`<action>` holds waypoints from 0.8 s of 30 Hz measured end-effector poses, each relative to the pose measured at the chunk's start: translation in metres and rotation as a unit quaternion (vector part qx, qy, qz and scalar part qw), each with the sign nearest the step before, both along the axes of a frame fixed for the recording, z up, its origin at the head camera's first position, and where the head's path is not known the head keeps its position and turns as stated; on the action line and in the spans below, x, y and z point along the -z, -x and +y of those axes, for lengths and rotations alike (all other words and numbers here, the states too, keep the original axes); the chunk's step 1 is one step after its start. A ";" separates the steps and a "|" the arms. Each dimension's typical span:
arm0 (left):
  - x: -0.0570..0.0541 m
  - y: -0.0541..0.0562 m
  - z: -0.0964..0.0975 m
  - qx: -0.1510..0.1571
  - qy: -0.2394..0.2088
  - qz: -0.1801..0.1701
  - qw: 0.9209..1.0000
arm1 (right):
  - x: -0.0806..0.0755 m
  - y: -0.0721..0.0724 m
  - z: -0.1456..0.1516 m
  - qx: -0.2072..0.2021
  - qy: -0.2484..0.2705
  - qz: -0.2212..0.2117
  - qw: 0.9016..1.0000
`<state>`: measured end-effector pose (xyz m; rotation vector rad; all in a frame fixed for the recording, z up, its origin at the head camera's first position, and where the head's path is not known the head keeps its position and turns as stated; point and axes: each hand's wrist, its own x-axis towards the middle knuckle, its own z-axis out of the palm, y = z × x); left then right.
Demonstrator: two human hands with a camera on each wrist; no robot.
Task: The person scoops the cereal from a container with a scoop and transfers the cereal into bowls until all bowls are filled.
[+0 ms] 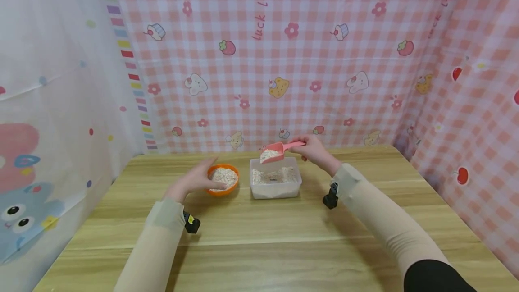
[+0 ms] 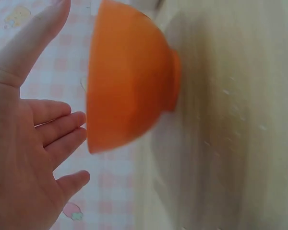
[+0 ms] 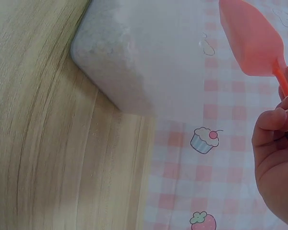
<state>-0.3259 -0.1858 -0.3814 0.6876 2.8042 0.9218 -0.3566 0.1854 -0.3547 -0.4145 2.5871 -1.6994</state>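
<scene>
My right hand (image 1: 314,150) grips the handle of a pink scoop (image 1: 273,152), its fingers curled round it in the right wrist view. Pale flakes that look like oats (image 1: 268,154) fill the scoop, held above a translucent plastic container (image 1: 275,190) with more flakes inside. To the left stands an orange bowl (image 2: 129,76), heaped with the same flakes (image 1: 224,176). My left hand (image 1: 194,179) reaches round the bowl's left side, thumb and fingers spread at the rim. The left wrist view shows those fingers fairly straight, not curled round the bowl.
Everything stands on a wood-grain table (image 1: 259,247). A pink checked curtain (image 1: 259,66) hangs behind it and on the right, a white patterned one (image 1: 61,102) on the left. A few crumbs (image 2: 235,110) lie on the wood near the bowl.
</scene>
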 end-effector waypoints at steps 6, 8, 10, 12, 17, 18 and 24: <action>0.011 -0.005 -0.011 -0.008 -0.017 -0.008 1.000 | 0.001 0.000 -0.004 -0.001 -0.004 0.004 1.000; 0.014 -0.006 -0.014 -0.014 -0.019 -0.008 1.000 | 0.002 0.001 -0.005 -0.001 -0.002 0.004 1.000; 0.017 -0.007 -0.018 -0.016 -0.021 -0.007 1.000 | 0.003 0.003 -0.006 -0.004 -0.001 0.003 1.000; 0.019 -0.007 -0.020 -0.019 -0.024 -0.007 1.000 | 0.005 0.004 -0.007 -0.005 0.001 0.002 1.000; 0.023 -0.009 -0.026 -0.026 -0.029 -0.013 0.999 | 0.007 0.006 -0.011 -0.011 0.006 0.006 1.000; 0.024 -0.010 -0.027 -0.030 -0.029 -0.017 0.999 | 0.007 0.006 -0.012 -0.014 0.006 0.007 1.000; 0.029 -0.011 -0.030 -0.045 -0.032 -0.034 0.998 | 0.010 0.008 -0.018 -0.023 0.018 -0.007 1.000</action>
